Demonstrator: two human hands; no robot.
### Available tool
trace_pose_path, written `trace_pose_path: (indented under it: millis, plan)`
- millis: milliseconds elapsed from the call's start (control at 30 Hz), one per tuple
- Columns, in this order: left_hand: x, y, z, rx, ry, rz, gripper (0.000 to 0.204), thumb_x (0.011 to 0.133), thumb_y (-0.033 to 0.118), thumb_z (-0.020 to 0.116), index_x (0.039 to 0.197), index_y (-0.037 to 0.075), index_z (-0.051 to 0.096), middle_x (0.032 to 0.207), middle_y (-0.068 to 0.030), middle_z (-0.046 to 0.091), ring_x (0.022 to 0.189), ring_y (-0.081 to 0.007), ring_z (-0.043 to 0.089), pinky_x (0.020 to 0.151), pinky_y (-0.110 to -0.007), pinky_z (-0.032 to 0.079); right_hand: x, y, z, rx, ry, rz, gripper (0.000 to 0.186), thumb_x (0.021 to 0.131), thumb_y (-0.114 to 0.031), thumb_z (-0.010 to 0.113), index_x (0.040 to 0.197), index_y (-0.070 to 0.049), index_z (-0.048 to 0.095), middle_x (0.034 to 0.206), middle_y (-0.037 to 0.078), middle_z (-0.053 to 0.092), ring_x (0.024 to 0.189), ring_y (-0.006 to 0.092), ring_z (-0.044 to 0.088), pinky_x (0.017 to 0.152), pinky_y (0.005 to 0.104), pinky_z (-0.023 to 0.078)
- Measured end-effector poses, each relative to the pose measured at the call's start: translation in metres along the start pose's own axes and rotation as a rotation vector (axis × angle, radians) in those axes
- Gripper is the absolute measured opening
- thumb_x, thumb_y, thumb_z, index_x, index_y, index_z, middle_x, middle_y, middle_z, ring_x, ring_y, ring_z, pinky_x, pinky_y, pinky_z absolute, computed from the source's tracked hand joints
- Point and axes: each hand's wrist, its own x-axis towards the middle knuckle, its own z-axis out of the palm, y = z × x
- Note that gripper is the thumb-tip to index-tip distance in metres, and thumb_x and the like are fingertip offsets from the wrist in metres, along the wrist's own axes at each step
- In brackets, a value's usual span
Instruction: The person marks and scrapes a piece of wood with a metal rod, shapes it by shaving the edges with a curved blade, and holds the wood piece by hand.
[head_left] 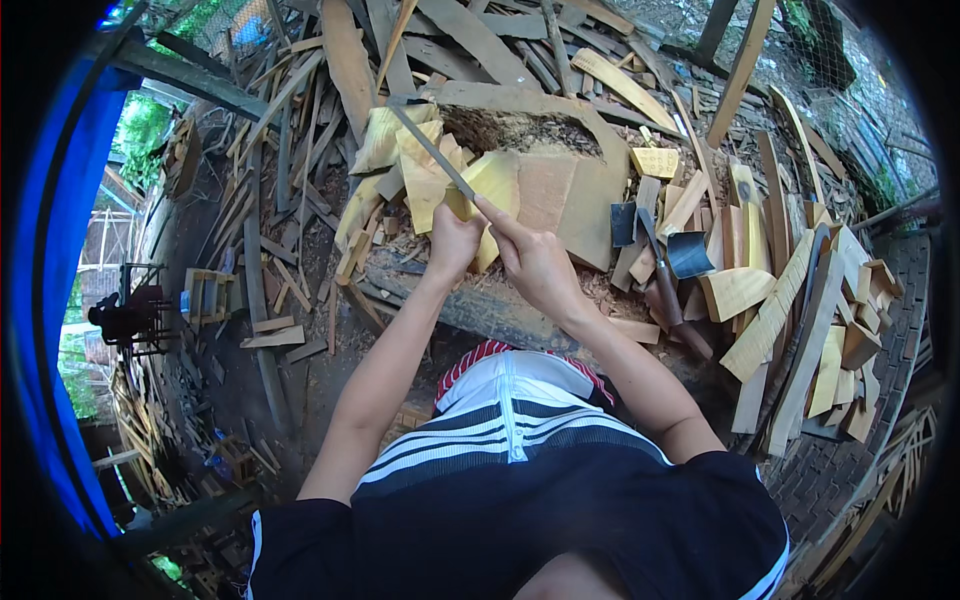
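My right hand (533,262) is closed round the near end of a long, narrow grey metal blade (428,150), its index finger stretched along it. The blade slants away to the far left; its exact kind is unclear. Close beside, my left hand (455,243) grips a piece of yellow wood (458,205), mostly covered by the fingers. Both hands are above a big, rough wooden block (592,215) with a hollow, crumbling top. More yellow wood pieces (421,165) lean at the block's left side.
Right of the block lie a wooden-handled tool (664,290), dark curved sheets (689,254) and cut wood pieces (740,292). Scrap planks (460,45) are heaped at the far side. A blue tarp (65,250) hangs on the left; offcuts (275,335) litter the ground.
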Motion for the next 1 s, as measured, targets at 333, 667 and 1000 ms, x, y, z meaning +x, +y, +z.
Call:
trace_pose_path:
  millis: [333, 667, 1000]
  plan:
    - [0.003, 0.0, 0.006, -0.019, 0.012, 0.186, 0.021, 0.086, 0.0, 0.06, 0.106, -0.004, 0.06, 0.092, -0.0071, 0.067, 0.081, -0.0134, 0.064, 0.069, -0.028, 0.051, 0.02, 0.043, 0.006, 0.025, 0.178, 0.012, 0.04, 0.095, -0.019, 0.051, 0.134, -0.025, 0.057, 0.075, 0.024, 0.065, 0.07, 0.0405, 0.066, 0.064, 0.0506, 0.053]
    - [0.007, -0.004, -0.001, 0.037, -0.073, 0.154, 0.03, 0.084, 0.006, 0.065, 0.109, -0.008, 0.059, 0.092, -0.0131, 0.069, 0.081, -0.0183, 0.066, 0.07, -0.032, 0.052, 0.042, 0.043, -0.015, -0.165, 0.085, 0.136, 0.045, 0.094, -0.016, 0.053, 0.137, -0.027, 0.052, 0.08, 0.024, 0.066, 0.076, 0.0401, 0.067, 0.067, 0.0499, 0.051]
    - [0.008, -0.004, 0.004, 0.077, -0.091, 0.178, 0.028, 0.083, 0.006, 0.065, 0.107, -0.008, 0.059, 0.092, -0.0126, 0.07, 0.083, -0.0194, 0.067, 0.071, -0.035, 0.051, 0.05, 0.071, -0.008, -0.139, 0.189, 0.096, 0.04, 0.094, -0.022, 0.053, 0.133, -0.03, 0.057, 0.074, 0.021, 0.068, 0.067, 0.0364, 0.068, 0.062, 0.0483, 0.055]
